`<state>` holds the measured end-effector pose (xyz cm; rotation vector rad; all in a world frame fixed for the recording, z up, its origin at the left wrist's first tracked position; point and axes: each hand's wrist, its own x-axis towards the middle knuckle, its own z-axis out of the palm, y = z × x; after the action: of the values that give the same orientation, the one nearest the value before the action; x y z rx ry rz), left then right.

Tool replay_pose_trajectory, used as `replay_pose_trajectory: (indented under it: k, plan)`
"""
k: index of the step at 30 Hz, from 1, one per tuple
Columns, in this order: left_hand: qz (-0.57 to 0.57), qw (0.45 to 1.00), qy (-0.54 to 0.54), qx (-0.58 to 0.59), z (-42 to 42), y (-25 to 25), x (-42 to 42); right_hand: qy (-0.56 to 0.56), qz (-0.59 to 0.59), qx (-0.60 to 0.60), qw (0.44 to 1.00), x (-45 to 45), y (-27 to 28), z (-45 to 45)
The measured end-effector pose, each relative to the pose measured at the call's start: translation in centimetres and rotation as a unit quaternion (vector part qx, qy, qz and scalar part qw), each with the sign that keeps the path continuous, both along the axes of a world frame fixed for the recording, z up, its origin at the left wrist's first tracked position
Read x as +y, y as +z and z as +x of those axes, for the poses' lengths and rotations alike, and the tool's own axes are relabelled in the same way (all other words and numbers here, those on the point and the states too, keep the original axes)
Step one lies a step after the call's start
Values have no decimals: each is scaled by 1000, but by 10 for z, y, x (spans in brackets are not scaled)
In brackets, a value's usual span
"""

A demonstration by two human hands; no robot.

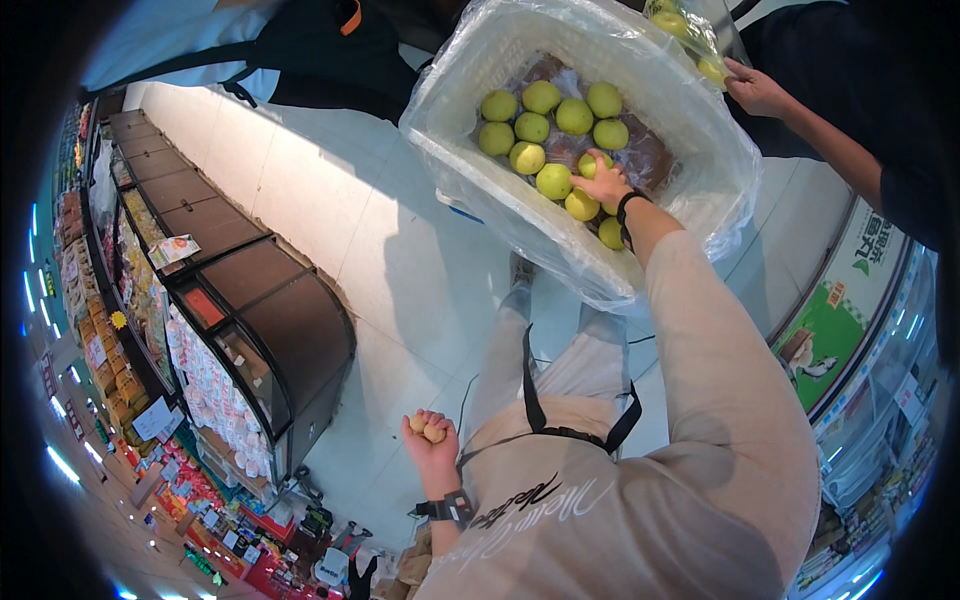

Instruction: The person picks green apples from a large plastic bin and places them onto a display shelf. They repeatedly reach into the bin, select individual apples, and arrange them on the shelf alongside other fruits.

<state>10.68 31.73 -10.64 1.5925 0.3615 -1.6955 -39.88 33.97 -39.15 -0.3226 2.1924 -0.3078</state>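
My right hand reaches down into a white plastic crate lined with clear film. Its thumb and fingers are spread around a yellow-green round fruit, an apple or a pear. Several more such fruits lie in loose rows on wrapped brown padding at the crate's bottom. Some are partly hidden by my right hand and wrist. Low at my left side, my left hand is curled palm up around two small tan round things, perhaps walnuts or longans.
Across the crate, another person's hand holds a clear bag of similar fruits. A second person with a dark bag stands upper left. Brown-sided display shelves run along the left; a display case with a green panel stands right.
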Motion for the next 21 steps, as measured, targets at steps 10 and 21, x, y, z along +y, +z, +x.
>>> replay_pose_trajectory:
  k: [10, 21]
  plan:
    - [7, 998, 12, -65, -9, 0, -4, 24, 70, 217, 973, -1, 36, 24]
    - [-4, 996, 21, -83, 3, -6, -4, 86, 4, 258, 962, 11, 25, 7]
